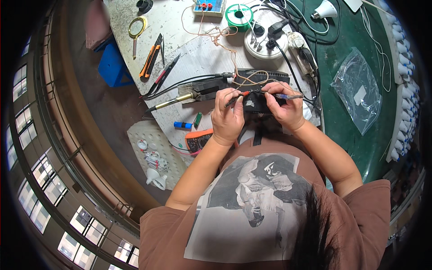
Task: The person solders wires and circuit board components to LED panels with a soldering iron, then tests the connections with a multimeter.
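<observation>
My left hand (228,118) is closed in a pinch on a slim dark piece with a red end (244,93). Opposite it, my right hand (289,110) pinches a slim blue pen-like tool (289,96) that points left. The tips of both meet or nearly meet over a black block (255,102) at the table's near edge; their contact is too small to make out. Thin tan wires (234,63) run down from a blue box with red terminals (209,6) to just above my hands. Left of my left hand lies a soldering iron (173,101) with a brass-coloured barrel.
An orange multimeter (198,140), a blue cylinder (182,125) and a small green board (198,119) lie by my left forearm. Farther off are a utility knife (151,57), magnifying glass (136,29), solder spool (239,21), white round socket block (266,50), bulb (326,9) and plastic bag (358,94).
</observation>
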`<state>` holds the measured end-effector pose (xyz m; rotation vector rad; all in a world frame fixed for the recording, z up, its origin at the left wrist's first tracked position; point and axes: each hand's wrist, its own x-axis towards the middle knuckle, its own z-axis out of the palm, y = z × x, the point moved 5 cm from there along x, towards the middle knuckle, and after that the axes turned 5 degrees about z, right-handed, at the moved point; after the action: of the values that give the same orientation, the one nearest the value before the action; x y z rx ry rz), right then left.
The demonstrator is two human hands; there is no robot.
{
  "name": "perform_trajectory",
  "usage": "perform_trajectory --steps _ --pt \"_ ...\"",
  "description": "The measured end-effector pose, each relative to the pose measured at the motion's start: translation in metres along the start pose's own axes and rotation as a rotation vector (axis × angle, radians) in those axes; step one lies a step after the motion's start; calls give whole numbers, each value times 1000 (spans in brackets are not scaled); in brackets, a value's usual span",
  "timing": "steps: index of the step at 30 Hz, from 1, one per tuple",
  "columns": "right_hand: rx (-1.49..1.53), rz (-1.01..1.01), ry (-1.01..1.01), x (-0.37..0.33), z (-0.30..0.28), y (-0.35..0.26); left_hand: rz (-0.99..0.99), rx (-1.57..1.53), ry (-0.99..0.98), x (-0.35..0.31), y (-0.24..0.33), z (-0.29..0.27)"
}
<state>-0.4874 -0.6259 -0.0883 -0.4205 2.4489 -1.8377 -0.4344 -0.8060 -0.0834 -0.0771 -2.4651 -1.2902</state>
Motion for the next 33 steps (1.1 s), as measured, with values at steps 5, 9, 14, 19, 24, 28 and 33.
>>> perform_trajectory --steps 5,9,14,19,24,28,33 --pt "19 -63 4 0 1 -2 -8 -19 -8 -4 -3 1" --pt "17 -67 11 0 0 -2 -29 -76 -15 -7 -7 2" --pt "5 -56 6 0 -1 -3 -4 -77 -38 -7 -8 3" --pt "17 -10 3 0 -1 -2 -7 -66 -36 -6 -8 3" --pt "28 -5 7 0 -1 -2 -8 -64 -44 -6 -8 3" --pt "18 -15 -1 1 -1 -2 -5 -75 -30 -6 -8 4" --pt "11 -15 1 2 -1 -3 -7 -74 -41 -6 -7 4"
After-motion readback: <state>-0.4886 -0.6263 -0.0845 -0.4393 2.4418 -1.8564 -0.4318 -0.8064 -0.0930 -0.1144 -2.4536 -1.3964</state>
